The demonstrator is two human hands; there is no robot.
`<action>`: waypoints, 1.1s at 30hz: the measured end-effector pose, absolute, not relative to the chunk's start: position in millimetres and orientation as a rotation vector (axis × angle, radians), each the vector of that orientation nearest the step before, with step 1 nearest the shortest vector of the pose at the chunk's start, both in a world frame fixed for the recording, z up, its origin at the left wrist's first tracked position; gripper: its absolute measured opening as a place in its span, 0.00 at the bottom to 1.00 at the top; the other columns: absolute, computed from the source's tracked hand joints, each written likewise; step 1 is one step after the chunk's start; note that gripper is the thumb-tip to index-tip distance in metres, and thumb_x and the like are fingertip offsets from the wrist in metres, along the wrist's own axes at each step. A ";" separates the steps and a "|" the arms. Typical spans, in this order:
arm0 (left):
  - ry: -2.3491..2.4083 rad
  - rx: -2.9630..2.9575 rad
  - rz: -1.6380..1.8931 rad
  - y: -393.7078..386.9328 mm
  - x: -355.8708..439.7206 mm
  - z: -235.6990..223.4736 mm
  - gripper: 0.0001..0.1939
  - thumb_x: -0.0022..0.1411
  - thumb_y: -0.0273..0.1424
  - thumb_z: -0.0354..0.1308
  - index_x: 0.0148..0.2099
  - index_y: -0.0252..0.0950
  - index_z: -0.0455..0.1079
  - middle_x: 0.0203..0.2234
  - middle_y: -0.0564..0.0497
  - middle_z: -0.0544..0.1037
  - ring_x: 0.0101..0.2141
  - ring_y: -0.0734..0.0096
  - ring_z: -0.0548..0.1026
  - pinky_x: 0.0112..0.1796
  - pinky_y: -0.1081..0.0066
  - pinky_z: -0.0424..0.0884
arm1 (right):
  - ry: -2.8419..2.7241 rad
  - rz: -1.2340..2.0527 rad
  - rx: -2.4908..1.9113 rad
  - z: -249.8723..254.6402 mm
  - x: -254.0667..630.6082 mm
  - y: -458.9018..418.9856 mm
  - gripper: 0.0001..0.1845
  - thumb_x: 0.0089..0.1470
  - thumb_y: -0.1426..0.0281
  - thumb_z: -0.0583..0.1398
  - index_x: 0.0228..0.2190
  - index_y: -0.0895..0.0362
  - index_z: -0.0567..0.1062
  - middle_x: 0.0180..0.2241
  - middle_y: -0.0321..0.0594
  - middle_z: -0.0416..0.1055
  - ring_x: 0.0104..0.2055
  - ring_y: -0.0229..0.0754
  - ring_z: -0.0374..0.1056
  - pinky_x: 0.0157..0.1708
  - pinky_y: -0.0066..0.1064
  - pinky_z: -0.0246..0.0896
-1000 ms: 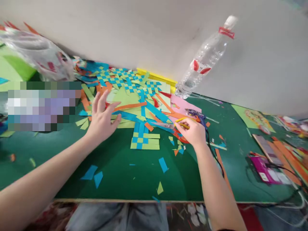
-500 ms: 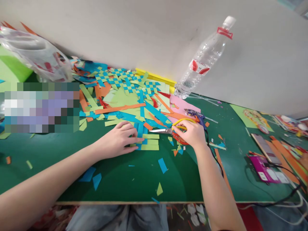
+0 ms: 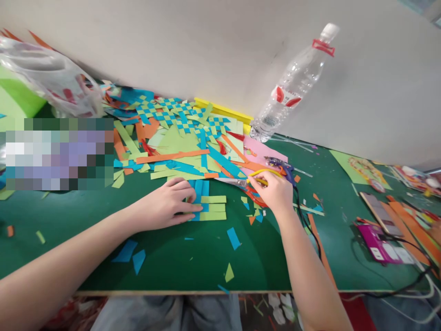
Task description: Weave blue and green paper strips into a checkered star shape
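Note:
My left hand (image 3: 174, 202) rests on a small weave of blue and light-green paper strips (image 3: 212, 208), its fingertips holding the blue strips against the table. Several green ends stick out to the right, and blue ends point away from me. Part of the weave is hidden under the fingers. In my right hand (image 3: 274, 191) is a pair of scissors with yellow handles (image 3: 263, 173). The blades (image 3: 237, 182) point left, above the green strip ends and close to the paper pile. Under my right wrist lie red-orange loops (image 3: 254, 196), partly covered.
Finished blue-green checkered weaves (image 3: 186, 119) and loose strips heap up by the wall. A clear bottle (image 3: 289, 87) leans there beside a blue glue gun (image 3: 287, 171). On the right are a phone (image 3: 379, 211) and a purple box (image 3: 377, 243) with cables. A plastic bag (image 3: 65, 82) stands left.
My left hand has slid slightly toward me and to the left, and the weave has moved with it. The scissors' blades have tipped up, away from the weave's edge.

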State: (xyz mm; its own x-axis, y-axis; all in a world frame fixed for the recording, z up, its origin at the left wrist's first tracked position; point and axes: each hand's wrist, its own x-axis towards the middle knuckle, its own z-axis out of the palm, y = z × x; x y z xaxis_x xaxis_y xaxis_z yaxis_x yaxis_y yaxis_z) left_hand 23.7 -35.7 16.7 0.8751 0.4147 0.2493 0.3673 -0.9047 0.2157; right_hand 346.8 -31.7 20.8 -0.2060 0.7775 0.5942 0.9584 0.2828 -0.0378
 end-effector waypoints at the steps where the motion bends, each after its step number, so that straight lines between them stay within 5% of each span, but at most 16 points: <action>1: 0.595 2.875 0.446 -35.7 23.7 17.1 0.12 0.63 0.32 0.53 0.48 0.46 0.72 0.35 0.49 0.72 0.38 0.66 0.68 0.48 0.60 0.59 | -2.034 -0.467 -1.554 20.7 346.5 -31.7 0.14 0.54 0.58 0.58 0.24 0.55 0.73 0.23 0.33 0.76 0.26 0.36 0.71 0.22 0.27 0.55; 13: 0.509 2.802 0.397 -40.1 25.3 23.6 0.11 0.64 0.32 0.53 0.47 0.45 0.73 0.34 0.50 0.72 0.37 0.67 0.67 0.49 0.60 0.58 | -1.890 -0.072 -1.668 21.4 336.2 -33.7 0.16 0.53 0.56 0.57 0.25 0.54 0.74 0.24 0.36 0.76 0.27 0.40 0.73 0.26 0.28 0.62; 33: 0.775 2.780 0.261 -31.7 7.5 16.6 0.20 0.61 0.40 0.55 0.55 0.46 0.65 0.47 0.48 0.70 0.48 0.60 0.64 0.50 0.58 0.61 | -1.720 -0.176 -1.779 8.0 348.3 -23.0 0.16 0.54 0.57 0.56 0.25 0.55 0.73 0.24 0.39 0.76 0.26 0.42 0.72 0.25 0.29 0.60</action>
State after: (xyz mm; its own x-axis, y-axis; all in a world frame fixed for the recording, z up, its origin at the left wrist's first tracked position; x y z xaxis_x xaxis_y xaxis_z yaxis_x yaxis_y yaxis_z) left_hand 7.5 -31.7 16.6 0.8430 0.5275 0.1055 0.4841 -0.8294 0.2790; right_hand 348.3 -23.0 8.0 0.1309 0.8463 0.5164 0.9333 0.0706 -0.3522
